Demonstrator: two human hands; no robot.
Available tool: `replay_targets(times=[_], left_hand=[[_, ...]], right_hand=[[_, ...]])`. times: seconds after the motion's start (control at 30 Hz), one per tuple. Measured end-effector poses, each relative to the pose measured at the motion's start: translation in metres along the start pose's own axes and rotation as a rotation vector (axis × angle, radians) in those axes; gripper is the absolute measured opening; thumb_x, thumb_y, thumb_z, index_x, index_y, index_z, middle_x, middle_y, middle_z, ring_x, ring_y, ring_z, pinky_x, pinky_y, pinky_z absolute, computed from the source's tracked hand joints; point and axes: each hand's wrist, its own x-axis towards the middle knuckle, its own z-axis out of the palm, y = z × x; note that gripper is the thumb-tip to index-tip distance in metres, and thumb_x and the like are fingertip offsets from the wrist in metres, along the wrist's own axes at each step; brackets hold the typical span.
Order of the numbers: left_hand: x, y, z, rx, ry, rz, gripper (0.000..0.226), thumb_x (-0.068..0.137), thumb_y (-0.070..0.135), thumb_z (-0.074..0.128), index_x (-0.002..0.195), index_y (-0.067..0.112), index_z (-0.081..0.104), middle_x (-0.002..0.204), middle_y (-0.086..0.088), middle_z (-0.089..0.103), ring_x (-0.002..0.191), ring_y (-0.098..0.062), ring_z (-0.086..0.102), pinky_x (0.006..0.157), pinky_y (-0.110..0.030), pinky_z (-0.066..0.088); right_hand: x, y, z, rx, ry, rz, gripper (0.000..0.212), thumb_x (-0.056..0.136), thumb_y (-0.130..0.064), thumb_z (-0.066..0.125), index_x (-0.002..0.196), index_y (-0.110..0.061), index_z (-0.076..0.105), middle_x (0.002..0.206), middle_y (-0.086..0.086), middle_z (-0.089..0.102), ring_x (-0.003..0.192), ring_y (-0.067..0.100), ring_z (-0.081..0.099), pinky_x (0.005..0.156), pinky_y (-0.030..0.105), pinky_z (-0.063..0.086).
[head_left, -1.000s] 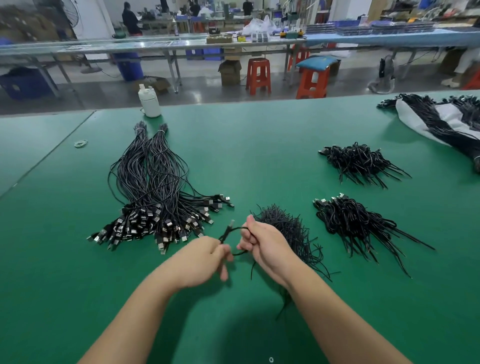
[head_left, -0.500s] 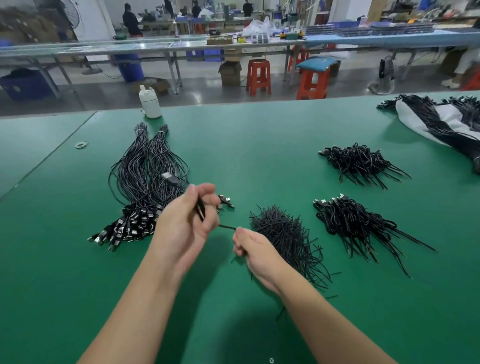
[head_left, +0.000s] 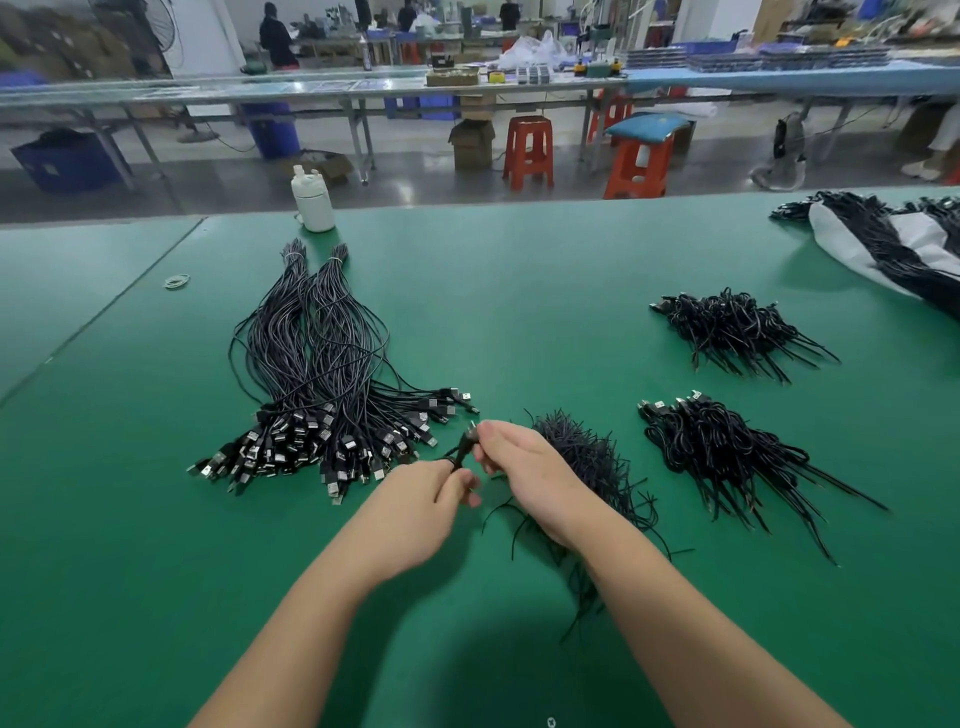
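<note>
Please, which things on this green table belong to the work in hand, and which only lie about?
Job in hand: left hand and right hand pinching black cable; pile of thin black strands; long cable bundle; near cable pile; far cable pile.
Lying about: white bottle; rubber bands; white bag.

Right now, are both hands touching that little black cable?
Touching. The head view shows the left hand and right hand both pinching the black cable between them.
</note>
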Motion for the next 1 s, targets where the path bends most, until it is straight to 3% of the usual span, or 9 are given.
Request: replay_targets(times=[0.1, 0.17, 0.27, 0.57, 0.73, 0.8, 0.87, 0.93, 1.0], left_hand=[[0.006, 0.004, 0.002, -0.160, 0.194, 0.026, 0.032, 0.105, 0.026, 0.040, 0.084, 0.027, 0.065, 0.073, 0.010, 0.073, 0.070, 0.001, 0.068, 0.071, -0.028, 0.050], [0.011, 0.010, 0.003, -0.475, 0.351, -0.003, 0.034, 0.106, 0.018, 0.038, 0.091, 0.023, 0.068, 0.081, 0.002, 0.075, 0.076, -0.005, 0.071, 0.074, -0.023, 0.056], [0.016, 0.017, -0.001, -1.031, 0.315, 0.000, 0.035, 0.108, 0.015, 0.032, 0.110, 0.005, 0.066, 0.102, -0.010, 0.076, 0.095, -0.016, 0.074, 0.079, -0.021, 0.057], [0.025, 0.004, 0.003, -0.720, 0.260, 0.105, 0.031, 0.108, 0.014, 0.034, 0.119, 0.006, 0.062, 0.114, -0.010, 0.072, 0.105, -0.014, 0.071, 0.094, -0.028, 0.055], [0.022, 0.022, 0.012, -1.227, 0.242, 0.135, 0.043, 0.101, 0.034, 0.040, 0.123, 0.001, 0.058, 0.120, -0.014, 0.070, 0.113, -0.027, 0.067, 0.093, -0.031, 0.055], [0.024, 0.030, 0.011, -1.335, 0.240, 0.131, 0.044, 0.101, 0.034, 0.037, 0.121, 0.000, 0.057, 0.115, -0.014, 0.072, 0.106, -0.026, 0.070, 0.080, -0.026, 0.057], [0.024, 0.034, 0.007, -1.388, 0.207, 0.109, 0.041, 0.102, 0.032, 0.037, 0.118, 0.000, 0.057, 0.104, -0.010, 0.075, 0.081, -0.019, 0.072, 0.061, -0.024, 0.053], [0.022, 0.036, 0.006, -1.440, 0.157, 0.089, 0.039, 0.095, 0.033, 0.044, 0.110, 0.001, 0.059, 0.085, -0.006, 0.071, 0.052, -0.013, 0.057, 0.045, -0.024, 0.047], [0.020, 0.036, 0.005, -1.473, 0.143, 0.064, 0.034, 0.092, 0.033, 0.046, 0.102, 0.003, 0.060, 0.073, -0.002, 0.063, 0.042, -0.010, 0.044, 0.040, -0.022, 0.041]], right_hand=[[-0.005, -0.006, 0.000, -0.071, -0.012, -0.079, 0.037, 0.108, -0.023, 0.040, 0.072, -0.017, 0.049, 0.062, -0.021, 0.051, 0.062, -0.005, 0.043, 0.064, 0.013, 0.034], [-0.008, -0.007, 0.002, -0.114, -0.036, -0.126, 0.039, 0.108, -0.016, 0.038, 0.070, -0.019, 0.047, 0.058, -0.026, 0.052, 0.060, -0.009, 0.045, 0.062, 0.009, 0.033], [-0.009, -0.005, 0.006, -0.204, -0.035, -0.178, 0.037, 0.107, -0.015, 0.039, 0.071, -0.022, 0.045, 0.062, -0.015, 0.045, 0.061, 0.003, 0.037, 0.063, 0.023, 0.032], [-0.006, 0.008, -0.017, 0.198, 0.029, -0.104, 0.031, 0.099, -0.033, 0.044, 0.071, -0.026, 0.055, 0.066, -0.002, 0.036, 0.065, 0.016, 0.029, 0.064, 0.035, 0.024], [-0.012, 0.008, -0.013, -0.158, -0.081, -0.106, 0.037, 0.105, -0.018, 0.042, 0.071, -0.028, 0.051, 0.060, -0.013, 0.039, 0.060, 0.012, 0.033, 0.058, 0.031, 0.029], [-0.013, 0.008, -0.006, -0.321, -0.093, -0.080, 0.035, 0.105, -0.017, 0.042, 0.072, -0.026, 0.050, 0.062, -0.010, 0.044, 0.059, 0.012, 0.038, 0.058, 0.032, 0.035], [-0.014, 0.009, -0.003, -0.371, -0.089, -0.028, 0.033, 0.106, -0.018, 0.041, 0.076, -0.020, 0.054, 0.068, -0.005, 0.053, 0.064, 0.013, 0.047, 0.066, 0.035, 0.044], [-0.017, 0.009, -0.005, -0.338, -0.090, -0.014, 0.031, 0.105, -0.016, 0.043, 0.081, -0.012, 0.062, 0.074, -0.002, 0.062, 0.070, 0.013, 0.057, 0.079, 0.036, 0.050], [-0.017, 0.011, -0.010, -0.311, -0.094, -0.031, 0.023, 0.103, -0.013, 0.049, 0.093, -0.004, 0.068, 0.084, 0.002, 0.071, 0.079, 0.013, 0.065, 0.087, 0.035, 0.053]])
